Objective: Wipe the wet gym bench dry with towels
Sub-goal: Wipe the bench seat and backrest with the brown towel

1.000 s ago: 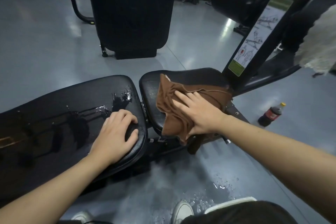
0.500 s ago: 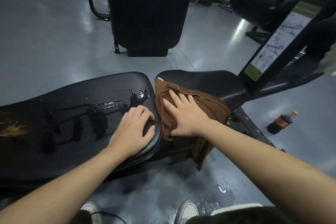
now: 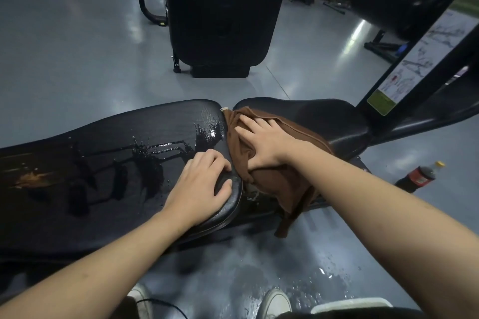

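Bench (image 3: 108,163) wiping: right hand (image 3: 261,142), fingers spread flat, presses the brown towel (image 3: 282,179) onto the seat's left edge, beside the gap, to soak up water. Left hand (image 3: 199,189), fingers loosely curled, rests on the long pad's right corner, apparently for support; puddles (image 3: 155,155) remain there.

Black padded surface (image 3: 108,163) of grained, leather-like vinyl, matt where dry, with glossy wet streaks toward its 2 o'clock end. At 3 o'clock beside it, a soft, matt brown cloth towel (image 3: 280,179) lies in folds. Grey floor (image 3: 77,59), smooth with a dull sheen. At 4 o'clock, a shiny plastic bottle (image 3: 417,176).
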`<state>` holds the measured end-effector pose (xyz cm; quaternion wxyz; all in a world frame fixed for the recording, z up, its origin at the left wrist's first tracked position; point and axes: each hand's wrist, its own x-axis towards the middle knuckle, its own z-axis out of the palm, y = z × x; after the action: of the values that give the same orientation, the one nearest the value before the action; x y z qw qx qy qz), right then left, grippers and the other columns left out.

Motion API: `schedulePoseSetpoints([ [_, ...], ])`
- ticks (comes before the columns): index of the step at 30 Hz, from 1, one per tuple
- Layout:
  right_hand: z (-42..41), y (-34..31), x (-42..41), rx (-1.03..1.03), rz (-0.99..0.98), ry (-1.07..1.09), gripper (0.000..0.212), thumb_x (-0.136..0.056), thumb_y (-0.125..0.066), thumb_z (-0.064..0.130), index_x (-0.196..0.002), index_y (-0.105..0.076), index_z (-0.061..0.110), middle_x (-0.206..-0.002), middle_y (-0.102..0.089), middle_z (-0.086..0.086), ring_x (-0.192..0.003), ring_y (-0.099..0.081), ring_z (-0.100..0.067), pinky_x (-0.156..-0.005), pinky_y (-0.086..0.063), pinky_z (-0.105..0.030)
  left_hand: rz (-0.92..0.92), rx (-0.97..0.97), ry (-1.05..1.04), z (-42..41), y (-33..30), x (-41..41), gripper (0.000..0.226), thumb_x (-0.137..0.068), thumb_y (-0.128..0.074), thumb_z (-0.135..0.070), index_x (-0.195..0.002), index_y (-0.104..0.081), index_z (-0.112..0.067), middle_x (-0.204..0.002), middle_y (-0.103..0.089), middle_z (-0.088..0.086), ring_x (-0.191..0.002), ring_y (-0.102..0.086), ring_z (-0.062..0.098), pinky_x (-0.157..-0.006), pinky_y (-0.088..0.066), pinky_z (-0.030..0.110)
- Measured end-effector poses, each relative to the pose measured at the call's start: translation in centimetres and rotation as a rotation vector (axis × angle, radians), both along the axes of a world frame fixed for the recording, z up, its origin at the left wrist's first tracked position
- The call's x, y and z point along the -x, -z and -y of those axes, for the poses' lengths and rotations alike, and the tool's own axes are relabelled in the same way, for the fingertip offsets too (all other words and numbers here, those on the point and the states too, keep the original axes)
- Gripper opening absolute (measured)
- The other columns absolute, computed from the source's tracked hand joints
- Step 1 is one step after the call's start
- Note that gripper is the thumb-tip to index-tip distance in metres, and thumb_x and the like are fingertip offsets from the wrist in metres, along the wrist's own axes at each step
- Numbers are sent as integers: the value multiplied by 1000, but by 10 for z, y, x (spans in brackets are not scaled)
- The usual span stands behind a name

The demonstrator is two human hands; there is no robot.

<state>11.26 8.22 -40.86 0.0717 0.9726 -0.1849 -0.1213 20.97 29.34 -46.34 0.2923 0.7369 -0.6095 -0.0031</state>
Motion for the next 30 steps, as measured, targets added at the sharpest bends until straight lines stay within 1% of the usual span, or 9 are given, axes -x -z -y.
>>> schedulePoseSetpoints([
  [2, 7, 0, -10, -10, 6, 9, 103, -73, -51, 73, -158, -17, 26, -169, -1, -6, -152, -10, -31, -118, -15, -52, -5, 2, 0, 0, 0, 0, 25, -88, -48, -40, -105, -55, -23, -110, -48, -9, -105, -45, 17, -91, -39, 34],
  [4, 14, -1, -18, -12, 15, 17, 95, -79, -56, 65, -158, -19, 27, -169, -3, -3, -152, -11, -29, -118, -14, -51, -8, -1, 1, 0, 0, 0, 25, -88, -47, -40, -106, -55, -24, -111, -47, -9, -105, -45, 16, -92, -38, 33],
  [11, 39, -3, -48, -47, 47, 78, 82, -83, -55, 59, -156, -26, 31, -168, -8, 1, -152, -12, -28, -119, -15, -49, -21, -1, 5, 0, 0, -1, 23, -88, -48, -40, -105, -54, -24, -111, -46, -10, -104, -43, 14, -91, -35, 29],
  [15, 55, -1, -66, -46, 108, 146, 73, -85, -45, 59, -152, -32, 34, -164, -21, 0, -149, -20, -27, -117, -19, -48, -27, -5, 10, 0, 1, -1, 23, -89, -49, -39, -105, -54, -25, -111, -45, -13, -104, -42, 10, -90, -31, 24],
  [18, 71, -3, -79, -62, 103, 279, 79, -79, -33, 67, -150, -35, 34, -154, -37, -9, -142, -32, -33, -115, -24, -50, -28, -1, 13, 1, 2, -3, 22, -89, -49, -39, -105, -54, -26, -111, -45, -14, -104, -42, 9, -91, -31, 23],
  [20, 83, -6, -81, -76, 100, 362, 76, -81, -31, 70, -148, -37, 33, -145, -44, -15, -137, -38, -37, -111, -27, -52, -33, -1, 17, 1, 3, -3, 21, -89, -50, -39, -106, -54, -27, -111, -44, -15, -105, -41, 7, -92, -30, 22],
  [22, 94, -8, -74, -86, 117, 405, 70, -86, -30, 71, -143, -40, 32, -139, -49, -16, -132, -44, -38, -107, -29, -52, -33, 3, 18, 1, 4, -3, 21, -89, -50, -39, -106, -54, -28, -111, -44, -16, -105, -41, 6, -92, -29, 20],
  [25, 110, -12, -55, -90, 121, 441, 71, -87, -26, 75, -140, -43, 31, -134, -54, -16, -124, -51, -37, -101, -34, -51, -28, 11, 15, 2, 4, -2, 21, -89, -50, -39, -106, -54, -28, -111, -44, -17, -105, -40, 4, -92, -27, 18],
  [30, 127, -25, -11, -66, 140, 513, 76, -85, -22, 79, -138, -47, 31, -135, -56, -13, -126, -51, -32, -100, -35, -47, -16, 4, 13, 1, 5, -2, 21, -89, -48, -40, -106, -54, -28, -111, -44, -17, -105, -40, 4, -91, -28, 19],
])
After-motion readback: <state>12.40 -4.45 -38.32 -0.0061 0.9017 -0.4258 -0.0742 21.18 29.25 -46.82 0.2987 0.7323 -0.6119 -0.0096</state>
